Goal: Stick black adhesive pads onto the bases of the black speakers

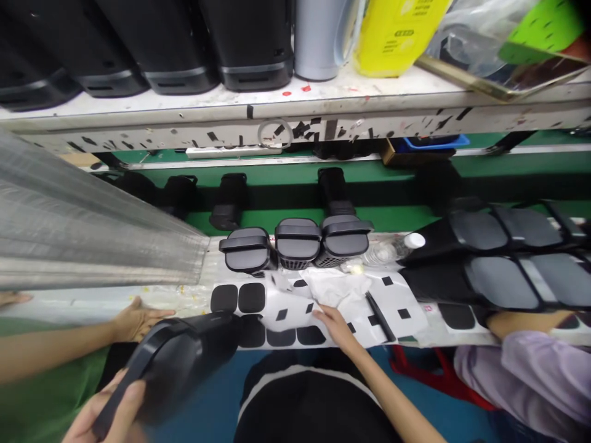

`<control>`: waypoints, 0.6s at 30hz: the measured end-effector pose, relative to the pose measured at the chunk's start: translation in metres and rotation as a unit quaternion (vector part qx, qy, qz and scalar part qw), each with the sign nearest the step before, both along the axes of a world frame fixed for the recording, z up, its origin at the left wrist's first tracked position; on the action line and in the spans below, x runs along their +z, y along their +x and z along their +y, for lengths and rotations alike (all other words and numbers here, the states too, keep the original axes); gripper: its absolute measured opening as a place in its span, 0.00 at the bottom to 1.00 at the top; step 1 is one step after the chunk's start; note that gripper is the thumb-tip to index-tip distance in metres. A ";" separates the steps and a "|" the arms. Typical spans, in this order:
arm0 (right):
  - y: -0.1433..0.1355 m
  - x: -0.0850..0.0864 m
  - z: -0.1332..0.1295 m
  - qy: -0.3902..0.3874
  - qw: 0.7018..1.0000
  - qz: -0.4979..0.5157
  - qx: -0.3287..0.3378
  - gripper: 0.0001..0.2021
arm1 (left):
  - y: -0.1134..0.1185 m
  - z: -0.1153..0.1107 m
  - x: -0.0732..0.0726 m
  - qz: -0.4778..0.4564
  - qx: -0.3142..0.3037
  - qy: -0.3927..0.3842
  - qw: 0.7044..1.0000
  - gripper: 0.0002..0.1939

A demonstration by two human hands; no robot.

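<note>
At the lower left, my left hand is closed around the carry handle of a black, box-shaped device. The device is tilted, its far end over the front edge of the bench, and slightly blurred. My right hand is at the middle of the bench, its fingertips pinching the edge of a white sheet dotted with small black squares. Black rounded pads lie to the left of the sheet and under its edge. A black pen-like stick rests on the sheet's right part.
Three black devices with handles stand behind the sheet, beside a clear bottle. More devices lie at right. A grey curtain hangs at left. Co-workers' arms reach in: a bare hand at left, a purple sleeve at right.
</note>
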State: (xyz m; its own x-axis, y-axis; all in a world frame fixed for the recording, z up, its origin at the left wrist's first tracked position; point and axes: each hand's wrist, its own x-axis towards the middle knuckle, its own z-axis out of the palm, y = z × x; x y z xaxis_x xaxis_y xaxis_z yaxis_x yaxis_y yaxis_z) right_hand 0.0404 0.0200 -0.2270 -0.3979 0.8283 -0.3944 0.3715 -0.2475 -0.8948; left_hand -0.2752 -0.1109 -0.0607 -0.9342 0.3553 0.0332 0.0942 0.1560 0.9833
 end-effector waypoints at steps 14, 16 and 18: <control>0.026 0.087 0.005 0.075 0.992 0.080 -0.057 0.17 | 0.045 0.090 -0.032 0.135 -0.257 -0.081 0.953 0.21; 0.026 0.101 0.005 0.103 0.990 0.075 -0.060 0.20 | 0.043 0.091 -0.030 0.149 -0.253 -0.088 0.952 0.20; 0.026 0.116 0.005 0.125 0.987 0.072 -0.067 0.22 | 0.043 0.089 -0.027 0.171 -0.252 -0.083 0.949 0.18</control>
State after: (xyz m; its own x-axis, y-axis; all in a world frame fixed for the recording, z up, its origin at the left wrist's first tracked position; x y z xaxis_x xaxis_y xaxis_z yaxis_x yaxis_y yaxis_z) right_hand 0.0667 0.0249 -0.1109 -0.3148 0.9417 -0.1186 0.2154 -0.0509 -0.9752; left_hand -0.2327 -0.0217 -0.0882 -0.5890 0.7808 0.2083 0.5067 0.1561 0.8478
